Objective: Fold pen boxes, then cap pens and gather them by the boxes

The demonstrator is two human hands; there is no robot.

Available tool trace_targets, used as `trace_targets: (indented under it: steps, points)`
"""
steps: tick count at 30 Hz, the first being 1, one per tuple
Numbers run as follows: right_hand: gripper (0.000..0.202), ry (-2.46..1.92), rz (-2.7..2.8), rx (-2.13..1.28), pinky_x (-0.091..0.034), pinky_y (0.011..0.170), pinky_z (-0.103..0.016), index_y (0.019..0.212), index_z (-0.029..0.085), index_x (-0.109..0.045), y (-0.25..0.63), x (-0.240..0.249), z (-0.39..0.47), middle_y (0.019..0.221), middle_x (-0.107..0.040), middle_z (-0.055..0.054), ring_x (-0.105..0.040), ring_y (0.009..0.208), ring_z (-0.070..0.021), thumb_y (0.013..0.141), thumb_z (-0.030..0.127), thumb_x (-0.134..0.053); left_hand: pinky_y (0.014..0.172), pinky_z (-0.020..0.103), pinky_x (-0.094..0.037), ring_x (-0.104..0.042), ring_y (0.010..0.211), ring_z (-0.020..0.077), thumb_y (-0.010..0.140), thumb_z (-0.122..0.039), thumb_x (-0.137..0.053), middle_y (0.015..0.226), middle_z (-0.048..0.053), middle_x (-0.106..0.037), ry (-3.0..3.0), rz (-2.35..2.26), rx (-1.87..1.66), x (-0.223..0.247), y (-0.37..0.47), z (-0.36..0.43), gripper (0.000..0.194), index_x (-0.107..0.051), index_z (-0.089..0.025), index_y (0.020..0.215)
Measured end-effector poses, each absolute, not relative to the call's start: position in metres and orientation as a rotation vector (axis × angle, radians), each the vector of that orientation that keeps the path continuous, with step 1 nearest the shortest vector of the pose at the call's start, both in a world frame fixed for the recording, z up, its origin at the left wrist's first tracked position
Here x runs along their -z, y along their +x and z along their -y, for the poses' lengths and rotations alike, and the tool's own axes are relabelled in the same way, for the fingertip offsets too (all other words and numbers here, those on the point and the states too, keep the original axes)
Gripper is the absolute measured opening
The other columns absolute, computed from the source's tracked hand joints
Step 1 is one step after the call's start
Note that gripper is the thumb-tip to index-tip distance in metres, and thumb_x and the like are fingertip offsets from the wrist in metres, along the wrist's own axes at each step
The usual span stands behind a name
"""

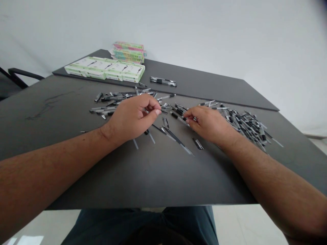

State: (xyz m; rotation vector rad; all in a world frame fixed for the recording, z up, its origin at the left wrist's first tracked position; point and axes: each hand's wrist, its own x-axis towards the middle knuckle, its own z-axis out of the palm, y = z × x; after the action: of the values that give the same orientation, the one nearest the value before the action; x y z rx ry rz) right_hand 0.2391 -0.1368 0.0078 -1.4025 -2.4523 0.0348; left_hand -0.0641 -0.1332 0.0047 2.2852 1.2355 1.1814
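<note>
Two bare forearms [51, 170] are stretched over a table [153, 180], whose smooth, matt surface is dark grey. The left hand [133, 117] is held above scattered pen parts [102, 110]; its fingers are curled, and the tips of thumb and forefinger are brought near each other. Whether something thin is pinched there cannot be told. By the right hand [208, 123], bent fingers are placed at a clear pen with a black ribbed grip [176, 116]; whether it is clamped or only touched cannot be told.

Between the hands, slender straight refills [180, 143] of translucent plastic are laid slantwise, and just beside them a short glossy cap [198, 143] is seen. To the right, a dense heap of pens [245, 126] is spread. On the raised rear slab [204, 80], flat white-and-green cardboard boxes [104, 68] are lined up, and four-sided pink-and-green packs [129, 52] are stacked.
</note>
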Motion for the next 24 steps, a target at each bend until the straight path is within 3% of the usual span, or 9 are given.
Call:
trace_targets:
  steps: [11,17,24]
  points:
    - [0.025,-1.481,2.586,0.02,-0.06,0.113,-0.051,0.128,0.017,-0.085,0.228,-0.006,0.141,0.12,-0.087,-0.017,-0.08,0.121,-0.0383,0.105,0.015,-0.073,0.082,0.04,-0.057,-0.074,0.082,0.0237,0.099,-0.034,-0.075,0.089,0.002,-0.082,2.269,-1.232,-1.172,-0.002,-0.064,0.134,0.007,-0.078,-0.027,0.098]
    - [0.022,-1.58,2.582,0.008,-0.06,0.105,-0.046,0.124,0.019,-0.085,0.225,-0.009,0.142,0.116,-0.088,-0.014,-0.081,0.114,-0.0354,0.104,0.017,-0.076,0.083,0.039,-0.057,-0.075,0.084,0.024,0.097,-0.032,-0.075,0.089,0.002,-0.081,2.273,-1.216,-1.164,-0.002,-0.063,0.133,0.006,-0.077,-0.027,0.097]
    - [0.027,-1.696,2.56,-0.056,-0.059,0.097,-0.041,0.132,0.019,-0.084,0.218,-0.014,0.147,0.116,-0.089,-0.011,-0.081,0.109,-0.0319,0.107,0.022,-0.074,0.083,0.036,-0.057,-0.076,0.083,0.0215,0.099,-0.03,-0.07,0.092,0.003,-0.083,2.36,-1.252,-1.11,-0.006,-0.064,0.136,0.01,-0.077,-0.023,0.1]
